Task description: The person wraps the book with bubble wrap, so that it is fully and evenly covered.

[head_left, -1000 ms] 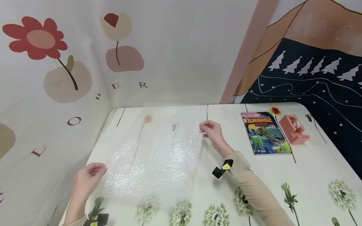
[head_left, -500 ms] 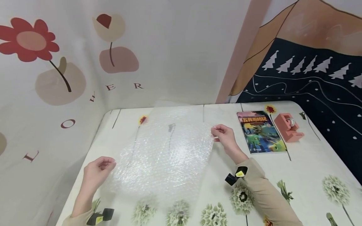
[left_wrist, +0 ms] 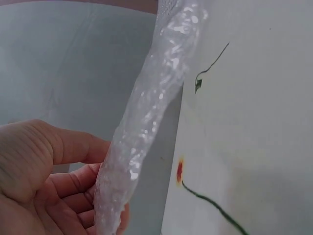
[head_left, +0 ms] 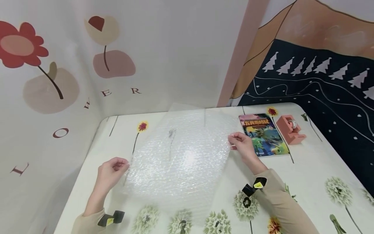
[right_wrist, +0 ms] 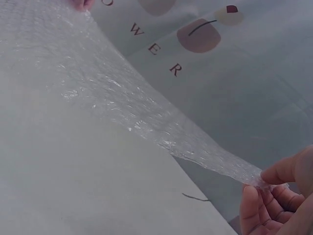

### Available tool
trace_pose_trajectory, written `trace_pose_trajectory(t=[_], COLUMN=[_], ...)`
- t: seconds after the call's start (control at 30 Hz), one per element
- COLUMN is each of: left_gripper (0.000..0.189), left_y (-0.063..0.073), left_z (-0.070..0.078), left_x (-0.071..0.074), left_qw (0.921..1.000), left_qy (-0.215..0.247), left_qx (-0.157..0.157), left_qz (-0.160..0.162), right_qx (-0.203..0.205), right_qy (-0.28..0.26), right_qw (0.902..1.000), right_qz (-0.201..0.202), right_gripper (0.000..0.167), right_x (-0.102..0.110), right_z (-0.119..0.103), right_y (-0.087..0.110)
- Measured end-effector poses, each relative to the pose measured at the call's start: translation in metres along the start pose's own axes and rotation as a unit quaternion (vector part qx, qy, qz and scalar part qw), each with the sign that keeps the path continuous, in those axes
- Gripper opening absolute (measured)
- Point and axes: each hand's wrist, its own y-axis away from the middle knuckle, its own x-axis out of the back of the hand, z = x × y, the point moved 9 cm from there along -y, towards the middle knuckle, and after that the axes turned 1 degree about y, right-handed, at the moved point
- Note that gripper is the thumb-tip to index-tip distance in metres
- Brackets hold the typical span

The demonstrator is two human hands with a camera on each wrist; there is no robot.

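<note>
A clear sheet of bubble wrap [head_left: 181,162] is stretched between both hands above the table, and the printed flowers show through it. At its left edge my left hand [head_left: 112,174] pinches the sheet between thumb and fingers; the left wrist view shows the bubble wrap [left_wrist: 142,132] running up from that grip. My right hand [head_left: 243,148] pinches the opposite edge, farther from me. In the right wrist view the bubble wrap [right_wrist: 146,115] narrows to a gathered corner between the right thumb and fingers [right_wrist: 252,205].
A colourful book [head_left: 264,135] lies on the flower-printed table [head_left: 309,159] at the right, just beyond my right hand. Beside it stands a pink tape dispenser [head_left: 290,130]. Printed curtains [head_left: 175,58] hang behind and at the left of the table.
Both hands have moved rightward with the bubble wrap, the left one also slightly up and the right one slightly down. The head view has shifted, so the book and dispenser appear farther left.
</note>
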Motion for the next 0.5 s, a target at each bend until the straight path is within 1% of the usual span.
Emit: trace_pose_trajectory(t=[0.1, 0.23, 0.43, 0.5], left_gripper=[0.013, 0.013, 0.012, 0.011], left_y=[-0.004, -0.01, -0.016, -0.018], left_z=[0.007, 0.012, 0.021, 0.025], left_x=[-0.008, -0.019, -0.035, -0.04], left_qw=[0.9999, 0.9994, 0.9985, 0.9981], left_qy=[0.001, 0.014, 0.022, 0.025], left_qx=[0.004, 0.0, -0.024, -0.027], left_qz=[-0.016, -0.031, -0.044, -0.049], right_qx=[0.009, 0.01, -0.002, -0.002], right_qy=[0.007, 0.012, 0.029, 0.028], right_qw=[0.9999, 0.9997, 0.999, 0.9989], right_qz=[0.006, 0.02, 0.033, 0.039], right_gripper=[0.012, 0.017, 0.014, 0.011], right_x=[0.009, 0.023, 0.042, 0.048], right_z=[0.001, 0.003, 0.01, 0.011], right_y=[0.002, 0.004, 0.008, 0.01])
